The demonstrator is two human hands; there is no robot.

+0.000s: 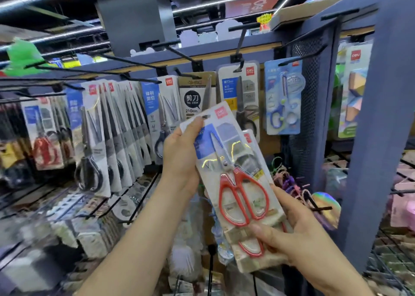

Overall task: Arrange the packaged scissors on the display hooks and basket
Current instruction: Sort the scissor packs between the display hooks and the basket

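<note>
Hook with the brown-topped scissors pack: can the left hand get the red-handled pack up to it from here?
Probably yes. The left hand pinches the red-handled pack by its top, just below that hook, with open air between; the right hand holds its bottom.

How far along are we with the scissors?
Done: a row of packs already hangs on the left hooks. In hand: the left hand and right hand hold a front pack of red scissors, with a second pack behind it. Left: both still need hanging; an upper hook stands empty.
</note>
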